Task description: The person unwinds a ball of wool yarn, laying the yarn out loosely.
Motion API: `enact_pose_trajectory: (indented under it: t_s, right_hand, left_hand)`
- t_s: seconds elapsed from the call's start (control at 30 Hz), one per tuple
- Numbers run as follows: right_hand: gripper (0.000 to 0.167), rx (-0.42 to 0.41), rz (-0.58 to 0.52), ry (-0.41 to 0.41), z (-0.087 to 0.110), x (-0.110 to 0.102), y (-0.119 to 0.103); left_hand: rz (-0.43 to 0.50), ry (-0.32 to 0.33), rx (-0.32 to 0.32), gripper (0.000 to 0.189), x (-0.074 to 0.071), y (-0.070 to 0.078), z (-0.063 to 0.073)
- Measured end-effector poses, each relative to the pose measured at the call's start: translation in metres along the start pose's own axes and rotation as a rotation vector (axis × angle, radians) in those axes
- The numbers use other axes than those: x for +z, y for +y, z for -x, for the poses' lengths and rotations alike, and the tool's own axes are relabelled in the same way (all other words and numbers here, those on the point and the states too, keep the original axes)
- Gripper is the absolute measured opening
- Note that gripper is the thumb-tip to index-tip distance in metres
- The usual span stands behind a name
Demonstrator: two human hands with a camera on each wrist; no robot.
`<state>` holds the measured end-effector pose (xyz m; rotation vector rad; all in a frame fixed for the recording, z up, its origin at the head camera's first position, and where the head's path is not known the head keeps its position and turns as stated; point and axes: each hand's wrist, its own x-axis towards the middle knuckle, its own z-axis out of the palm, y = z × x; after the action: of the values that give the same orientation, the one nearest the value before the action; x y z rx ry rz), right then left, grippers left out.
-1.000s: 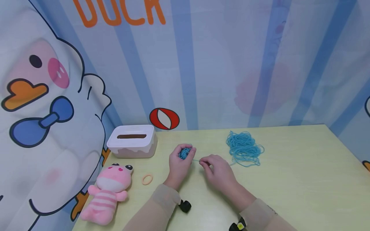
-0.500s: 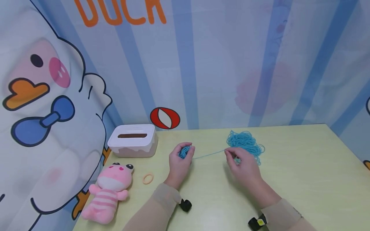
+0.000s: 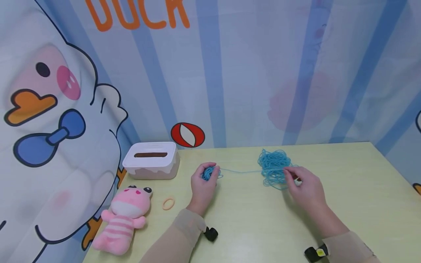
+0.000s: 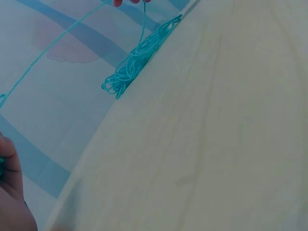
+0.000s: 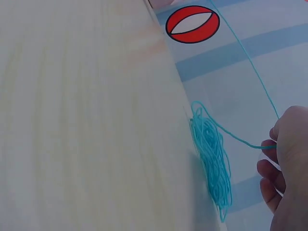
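My left hand (image 3: 203, 186) grips a small bundle of blue yarn (image 3: 208, 173) near the middle of the table, thumb and fingers curled round it. From that bundle a single strand (image 3: 241, 172) runs right to my right hand (image 3: 306, 186), which pinches it between thumb and fingertips. A larger loose heap of the same yarn (image 3: 273, 160) lies on the table just left of the right hand. In the right wrist view, another length of yarn (image 5: 231, 134) leads from the heap (image 5: 211, 163) up to the pinching fingers.
Left of the hands lie a pale orange ring (image 3: 168, 204) and a pink striped frog plush toy (image 3: 122, 223). Behind them stands a white-lidded tissue box (image 3: 152, 160) by the back edge. A printed curtain (image 3: 243, 73) hangs behind the yellow table (image 3: 361, 204).
My right hand has moved right, from beside the left hand to the far side of the heap, drawing the strand out longer between them. The left hand has stayed nearly in place.
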<state>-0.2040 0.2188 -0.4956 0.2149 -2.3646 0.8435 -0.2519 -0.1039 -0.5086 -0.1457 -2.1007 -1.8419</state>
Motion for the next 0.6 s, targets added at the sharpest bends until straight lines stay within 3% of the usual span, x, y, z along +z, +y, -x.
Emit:
enact_pose_trajectory:
  t_s: [0.33,0.6]
  right_hand:
    - [0.027,0.198,0.090,-0.206,0.000,-0.019,0.028]
    - [0.028,0.252,0.136,-0.289,0.001,-0.021,0.039]
  left_hand:
    - [-0.004,0.023,0.002,0.033,-0.001,-0.002,0.000]
    - [-0.007,0.017,-0.007,0.028,0.000,-0.002,-0.001]
